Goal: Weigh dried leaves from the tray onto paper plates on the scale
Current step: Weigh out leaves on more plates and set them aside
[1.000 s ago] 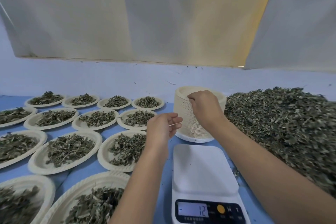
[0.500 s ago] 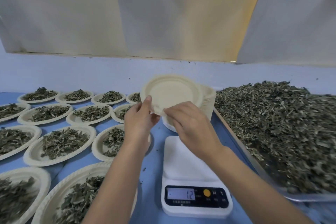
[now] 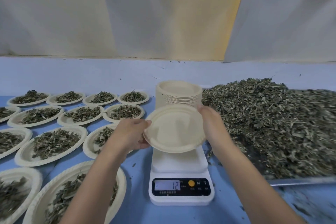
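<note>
Aloft, plate [image 3: 174, 130] between left hand [image 3: 130, 135], right hand [image 3: 212, 123]

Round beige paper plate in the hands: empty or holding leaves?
Empty. The plate, gripped at its rim by the left hand and right hand, shows a bare inner face, no leaves.

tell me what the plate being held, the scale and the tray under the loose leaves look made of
Held plate: likely pressed paper pulp, matte cream, with an embossed ridged rim. Scale: probably plastic, smooth white body with a glossy black display panel. Tray: seems metal, its visible edge grey and faintly reflective; mostly hidden by leaves.
</note>
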`<act>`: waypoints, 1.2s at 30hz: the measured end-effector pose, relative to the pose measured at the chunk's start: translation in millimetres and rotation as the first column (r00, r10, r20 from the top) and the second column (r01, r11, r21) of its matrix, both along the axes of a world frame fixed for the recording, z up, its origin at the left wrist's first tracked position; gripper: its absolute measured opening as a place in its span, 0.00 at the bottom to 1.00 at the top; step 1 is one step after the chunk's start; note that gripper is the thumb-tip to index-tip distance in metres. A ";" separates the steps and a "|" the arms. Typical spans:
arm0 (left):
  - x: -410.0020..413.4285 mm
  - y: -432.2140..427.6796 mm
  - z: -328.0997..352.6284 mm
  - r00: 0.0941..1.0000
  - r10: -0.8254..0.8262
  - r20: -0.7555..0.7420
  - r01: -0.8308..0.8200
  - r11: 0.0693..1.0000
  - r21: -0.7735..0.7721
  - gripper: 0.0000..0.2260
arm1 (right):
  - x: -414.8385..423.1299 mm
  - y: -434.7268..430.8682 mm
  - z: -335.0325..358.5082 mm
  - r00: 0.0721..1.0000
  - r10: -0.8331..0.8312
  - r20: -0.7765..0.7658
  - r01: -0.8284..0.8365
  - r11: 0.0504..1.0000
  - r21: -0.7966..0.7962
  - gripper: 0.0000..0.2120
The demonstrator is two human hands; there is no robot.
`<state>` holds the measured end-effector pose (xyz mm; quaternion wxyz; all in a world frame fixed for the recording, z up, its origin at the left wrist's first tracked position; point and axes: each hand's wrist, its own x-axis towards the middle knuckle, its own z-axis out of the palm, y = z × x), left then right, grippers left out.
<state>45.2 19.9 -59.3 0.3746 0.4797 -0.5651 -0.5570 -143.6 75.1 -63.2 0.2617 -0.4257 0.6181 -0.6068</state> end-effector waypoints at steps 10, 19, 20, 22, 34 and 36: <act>-1.8 -10.1 -16.8 0.974 0.094 0.207 -0.108 0.992 0.059 0.17 | -4.6 -9.1 -35.9 0.993 -0.060 -0.105 0.079 0.980 0.181 0.17; -0.6 -11.3 -21.2 0.969 0.051 0.240 -0.077 0.992 0.100 0.17 | -5.1 -6.5 -43.1 0.988 -0.072 -0.135 0.097 0.979 0.182 0.17; -0.5 -11.3 -20.9 0.970 0.053 0.239 -0.080 0.992 0.101 0.17 | -5.7 -6.8 -44.3 0.989 -0.068 -0.133 0.092 0.979 0.181 0.14; -0.8 -12.4 -21.3 0.966 0.064 0.252 -0.086 0.993 0.077 0.16 | -7.5 -7.9 -46.5 0.989 -0.069 -0.132 0.091 0.981 0.172 0.10; -42.3 28.7 -5.0 0.959 0.074 0.272 0.055 0.896 -0.441 0.11 | -59.0 8.5 -32.0 0.832 -0.252 -0.494 0.378 0.909 0.173 0.17; -62.1 40.3 -3.3 0.974 -0.036 0.226 0.128 0.905 -0.405 0.11 | -82.1 11.0 -33.2 0.732 -0.214 -0.647 0.506 0.806 0.307 0.18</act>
